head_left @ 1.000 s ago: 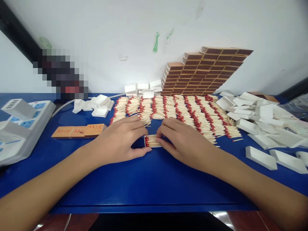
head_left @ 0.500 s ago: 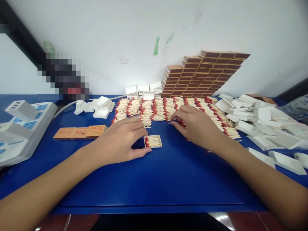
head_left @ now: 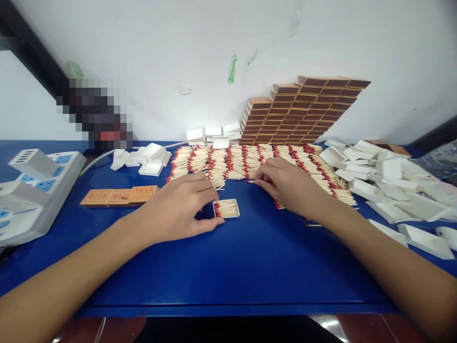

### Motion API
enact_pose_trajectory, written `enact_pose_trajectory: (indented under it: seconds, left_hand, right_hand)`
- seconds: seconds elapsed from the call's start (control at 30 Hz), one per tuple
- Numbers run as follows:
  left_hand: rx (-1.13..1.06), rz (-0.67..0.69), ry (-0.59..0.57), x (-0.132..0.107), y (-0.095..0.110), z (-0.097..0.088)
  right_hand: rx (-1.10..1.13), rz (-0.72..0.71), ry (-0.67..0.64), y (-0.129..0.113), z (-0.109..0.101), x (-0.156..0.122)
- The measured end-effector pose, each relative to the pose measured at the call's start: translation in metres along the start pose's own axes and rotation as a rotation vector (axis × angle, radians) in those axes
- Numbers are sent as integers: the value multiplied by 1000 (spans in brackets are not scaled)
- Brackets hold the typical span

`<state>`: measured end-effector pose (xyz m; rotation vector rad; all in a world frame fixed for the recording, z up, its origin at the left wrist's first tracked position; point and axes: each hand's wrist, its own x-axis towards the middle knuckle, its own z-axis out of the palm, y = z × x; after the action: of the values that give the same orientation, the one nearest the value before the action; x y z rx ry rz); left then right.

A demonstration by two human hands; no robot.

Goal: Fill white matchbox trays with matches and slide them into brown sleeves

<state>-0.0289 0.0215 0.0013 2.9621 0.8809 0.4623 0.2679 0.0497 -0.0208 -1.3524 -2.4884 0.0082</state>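
A small white matchbox tray, filled with red-tipped matches, lies on the blue table. My left hand curls around its left end, thumb at the near side and fingers at the far side. Just in front of the long rows of loose matches, my right hand pinches a single match between thumb and fingertips, its red head pointing left. Part of the rows is hidden behind this hand. A stray match lies under the right wrist.
Closed orange matchboxes lie in a row at left, near a power strip. Many matchboxes are stacked against the wall. White trays are heaped at right; smaller groups sit back left and by the stack.
My right thumb and fingertips have come together on a match at the front of the rows. My left hand and the tray have barely moved.
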Motion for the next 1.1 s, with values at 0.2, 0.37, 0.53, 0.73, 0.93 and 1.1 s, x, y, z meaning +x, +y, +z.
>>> enact_pose_trajectory:
  seconds: [0.2, 0.37, 0.53, 0.73, 0.93, 1.1]
  left_hand:
    - [0, 11, 22, 1, 1, 2]
    - [-3, -5, 5, 2, 3, 2]
    - [0, -15, 10, 2, 3, 2]
    - [-8, -2, 14, 3, 2, 3]
    - [-15, 9, 14, 3, 2, 3]
    - [-16, 16, 20, 1, 2, 4]
  right_hand:
    - [54, -69, 35, -24, -6, -4]
    - [140, -189, 98, -69, -11, -13]
    - [71, -262, 40, -84, -6, -18]
    - [136, -210, -4, -78, -3, -19]
    - [258, -146, -51, -76, -4, -18]
    - [315, -101, -42, -78, -3, -19]
